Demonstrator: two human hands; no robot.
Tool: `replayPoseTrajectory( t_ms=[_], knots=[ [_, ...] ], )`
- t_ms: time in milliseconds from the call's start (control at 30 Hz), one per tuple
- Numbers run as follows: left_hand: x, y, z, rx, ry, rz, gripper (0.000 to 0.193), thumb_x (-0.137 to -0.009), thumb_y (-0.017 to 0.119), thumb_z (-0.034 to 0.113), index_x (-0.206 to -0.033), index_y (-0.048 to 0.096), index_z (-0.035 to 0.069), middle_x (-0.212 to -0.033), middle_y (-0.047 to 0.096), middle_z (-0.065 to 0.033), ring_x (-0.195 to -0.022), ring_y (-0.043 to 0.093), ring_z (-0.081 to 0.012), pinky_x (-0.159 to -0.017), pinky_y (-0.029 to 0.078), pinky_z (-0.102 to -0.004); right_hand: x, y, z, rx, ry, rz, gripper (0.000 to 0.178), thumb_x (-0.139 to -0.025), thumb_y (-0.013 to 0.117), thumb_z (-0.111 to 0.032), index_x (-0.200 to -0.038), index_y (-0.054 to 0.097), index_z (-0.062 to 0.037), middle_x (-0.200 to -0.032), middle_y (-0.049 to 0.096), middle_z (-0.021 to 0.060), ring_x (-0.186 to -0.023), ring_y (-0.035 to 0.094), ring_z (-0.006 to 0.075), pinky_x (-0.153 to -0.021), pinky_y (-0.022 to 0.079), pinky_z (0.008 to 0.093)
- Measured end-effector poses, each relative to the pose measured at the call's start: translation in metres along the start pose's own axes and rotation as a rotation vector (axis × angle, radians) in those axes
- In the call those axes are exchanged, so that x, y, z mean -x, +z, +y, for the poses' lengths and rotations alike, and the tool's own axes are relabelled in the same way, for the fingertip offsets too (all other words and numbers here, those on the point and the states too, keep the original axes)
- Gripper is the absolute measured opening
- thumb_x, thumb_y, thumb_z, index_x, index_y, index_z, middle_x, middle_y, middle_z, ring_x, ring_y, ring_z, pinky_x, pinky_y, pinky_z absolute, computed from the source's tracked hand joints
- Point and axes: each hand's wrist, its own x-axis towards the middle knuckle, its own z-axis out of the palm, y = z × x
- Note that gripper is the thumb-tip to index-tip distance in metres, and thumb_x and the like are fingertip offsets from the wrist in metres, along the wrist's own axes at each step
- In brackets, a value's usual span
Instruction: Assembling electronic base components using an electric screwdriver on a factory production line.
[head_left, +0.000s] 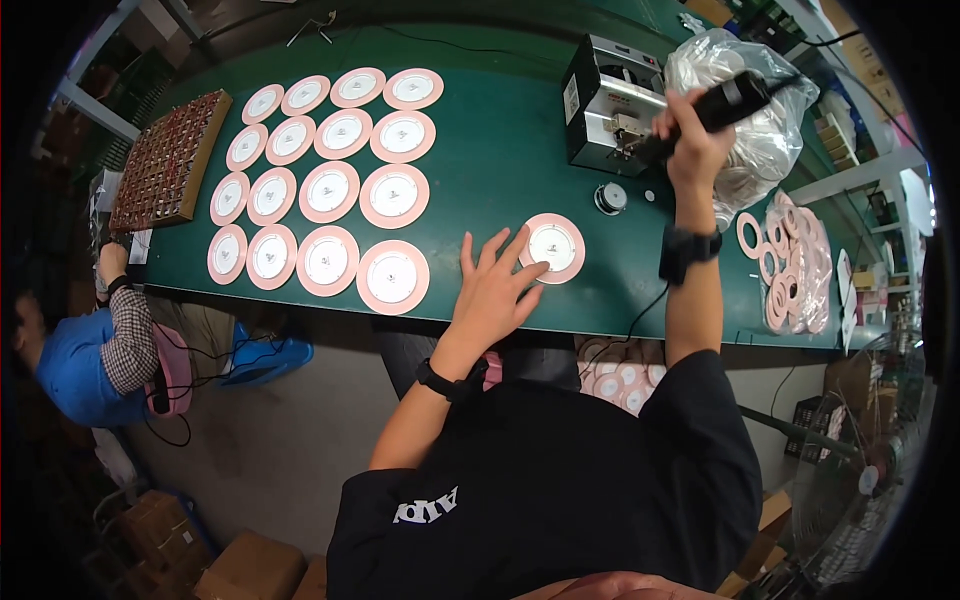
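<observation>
My left hand (493, 283) lies with its fingers spread at the edge of a white disc with a pink rim (556, 248), near the table's front edge. Its fingertips touch the disc. Over on the right, my right hand (694, 145) is closed around a black electric screwdriver (732, 101), held slantwise. The screwdriver's lower end is close to the front of a black and silver bench machine (612, 105); whether they touch I cannot tell. A small round silver and black part (610, 198) sits on the table below the machine.
Several similar discs (394, 196) lie in rows on the green table (480, 130). A clear bag of pale parts (770, 150) and bagged pink rings (795, 270) are at the right. A compartmented tray (170, 165) stands at the left, near another person (95, 360). Fan at lower right.
</observation>
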Motion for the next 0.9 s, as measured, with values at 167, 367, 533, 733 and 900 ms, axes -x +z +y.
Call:
replayPoseTrajectory(
  t_ms=[167, 367, 533, 733, 900],
  knots=[
    [0.001, -0.001, 0.001, 0.006, -0.015, -0.008, 0.031, -0.085, 0.074, 0.026, -0.115, 0.074, 0.020, -0.153, 0.048, -0.0122, -0.140, 0.041, -0.0360, -0.117, 0.017, -0.0688, 0.080, 0.030, -0.035, -0.109, 0.077, -0.037, 0.020, -0.089, 0.066, 0.001, -0.105, 0.053, -0.0010, -0.066, 0.047, 0.0029, -0.050, 0.046, 0.0150, -0.054, 0.046, 0.0336],
    [0.000, 0.001, -0.001, 0.016, -0.007, 0.019, 0.030, -0.084, 0.074, 0.026, -0.114, 0.074, 0.020, -0.153, 0.048, -0.0118, -0.140, 0.041, -0.0361, -0.118, 0.016, -0.0684, 0.125, 0.054, -0.017, -0.076, 0.077, -0.239, 0.031, -0.090, 0.062, 0.004, -0.117, 0.047, -0.0002, -0.071, 0.052, 0.0065, -0.053, 0.050, 0.0150, -0.056, 0.049, 0.0340],
    [0.002, 0.002, 0.000, 0.017, -0.010, 0.032, 0.029, -0.084, 0.074, 0.026, -0.112, 0.075, 0.020, -0.153, 0.048, -0.0113, -0.140, 0.042, -0.0361, -0.118, 0.016, -0.0687, 0.132, 0.064, -0.004, -0.060, 0.120, -0.291, 0.028, -0.090, 0.062, 0.007, -0.112, 0.047, -0.0004, -0.072, 0.053, 0.0075, -0.055, 0.053, 0.0149, -0.055, 0.049, 0.0334],
    [0.000, 0.001, 0.000, -0.005, -0.011, 0.020, 0.028, -0.084, 0.073, 0.026, -0.111, 0.075, 0.020, -0.152, 0.049, -0.0106, -0.140, 0.042, -0.0359, -0.118, 0.016, -0.0688, 0.131, 0.073, 0.007, -0.087, 0.203, -0.309, 0.026, -0.089, 0.064, 0.009, -0.106, 0.047, -0.0016, -0.072, 0.053, 0.0072, -0.053, 0.052, 0.0141, -0.053, 0.048, 0.0315],
    [0.001, 0.002, 0.001, -0.003, -0.010, 0.003, 0.031, -0.084, 0.074, 0.026, -0.115, 0.075, 0.021, -0.153, 0.049, -0.0091, -0.139, 0.042, -0.0367, -0.116, 0.018, -0.0695, 0.132, 0.074, 0.006, -0.062, 0.185, -0.321, 0.026, -0.089, 0.064, 0.009, -0.104, 0.046, -0.0021, -0.071, 0.053, 0.0069, -0.052, 0.053, 0.0140, -0.051, 0.047, 0.0304]
  ],
)
